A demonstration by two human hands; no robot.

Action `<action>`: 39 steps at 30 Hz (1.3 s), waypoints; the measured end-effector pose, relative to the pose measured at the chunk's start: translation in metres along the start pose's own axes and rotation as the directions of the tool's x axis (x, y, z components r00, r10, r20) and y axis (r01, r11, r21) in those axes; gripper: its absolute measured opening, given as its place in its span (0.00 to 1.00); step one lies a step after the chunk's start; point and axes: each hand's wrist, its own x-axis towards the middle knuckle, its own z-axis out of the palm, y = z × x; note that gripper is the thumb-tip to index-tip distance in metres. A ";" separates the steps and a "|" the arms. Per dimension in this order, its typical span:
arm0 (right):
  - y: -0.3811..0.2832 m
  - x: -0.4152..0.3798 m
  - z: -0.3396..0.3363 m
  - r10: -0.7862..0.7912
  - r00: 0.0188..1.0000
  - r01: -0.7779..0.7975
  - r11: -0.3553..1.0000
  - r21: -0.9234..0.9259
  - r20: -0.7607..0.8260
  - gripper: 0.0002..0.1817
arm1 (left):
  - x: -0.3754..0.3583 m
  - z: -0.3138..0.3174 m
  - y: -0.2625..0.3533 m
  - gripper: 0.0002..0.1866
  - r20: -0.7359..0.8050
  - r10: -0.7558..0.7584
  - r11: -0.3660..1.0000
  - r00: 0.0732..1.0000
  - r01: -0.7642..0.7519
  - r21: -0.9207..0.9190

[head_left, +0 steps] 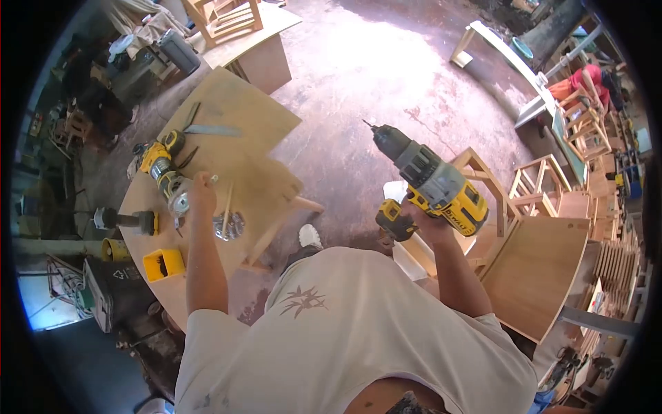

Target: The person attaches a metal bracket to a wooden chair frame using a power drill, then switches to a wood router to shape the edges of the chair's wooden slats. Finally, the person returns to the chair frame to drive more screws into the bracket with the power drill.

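A yellow and black cordless drill (433,181) is gripped by its handle in my right hand (426,215), its bit pointing up and to the left. My left hand (202,193) is closed above the wooden table (245,103); a small pale bit shows at its fingers, too small to name. Beside that hand lies a yellow and grey angle grinder (160,165). A clear bag of small metal pieces (229,226) and a thin wooden stick (227,205) lie just right of the left forearm. A yellow open box (164,264) sits near the table's left edge.
Another black power tool (127,221) lies at the table's left edge. A flat metal blade (210,130) rests farther back. Wooden frames (538,183) and a wooden panel (534,272) stand to my right. A person in red (594,86) bends over at the far right; another person (96,93) is far left.
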 end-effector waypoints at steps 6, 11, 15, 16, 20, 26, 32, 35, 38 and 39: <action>-0.033 0.046 0.101 -0.058 0.997 0.049 0.982 -0.182 -0.042 0.16 | 0.009 0.041 -0.043 0.13 0.194 0.190 0.913 0.962 -0.246 0.326; -0.032 0.067 0.121 -0.072 0.982 0.071 0.997 0.008 0.174 0.20 | -0.013 0.010 0.006 0.12 0.358 -0.015 0.937 0.934 -0.111 0.330; -0.048 0.081 0.147 -0.215 0.943 0.198 0.976 0.088 0.253 0.20 | -0.022 -0.049 0.025 0.17 0.195 -0.135 0.988 0.971 0.148 -0.053; -0.050 0.093 0.169 -0.204 0.943 0.190 0.979 0.080 0.262 0.20 | -0.014 -0.064 0.011 0.17 -0.012 -0.122 0.981 0.993 0.118 -0.155; -0.036 0.128 0.210 -0.115 0.918 0.158 0.984 -0.083 0.379 0.21 | 0.027 -0.085 -0.059 0.27 -0.388 -0.308 0.945 0.869 0.231 -0.232; 0.004 0.191 0.298 0.228 0.793 -0.436 0.860 0.264 0.565 0.16 | 0.108 -0.057 -0.128 0.33 0.290 -0.605 0.416 0.742 0.604 -0.680; 0.025 0.220 0.348 0.360 0.575 -0.672 0.720 0.173 0.735 0.16 | 0.122 -0.056 -0.135 0.30 0.511 -0.564 0.218 0.649 0.713 -0.666; 0.036 0.228 0.364 0.473 0.455 -0.755 0.654 0.046 0.754 0.17 | 0.119 -0.042 -0.151 0.29 0.536 -0.560 0.145 0.632 0.711 -0.688; 0.047 0.234 0.375 0.513 0.418 -0.732 0.678 -0.056 0.750 0.16 | 0.112 -0.051 -0.151 0.30 0.514 -0.558 0.118 0.651 0.676 -0.727; 0.054 0.238 0.378 0.598 0.437 -0.735 0.668 -0.118 0.671 0.17 | 0.109 -0.055 -0.147 0.32 0.404 -0.548 0.235 0.732 0.598 -0.766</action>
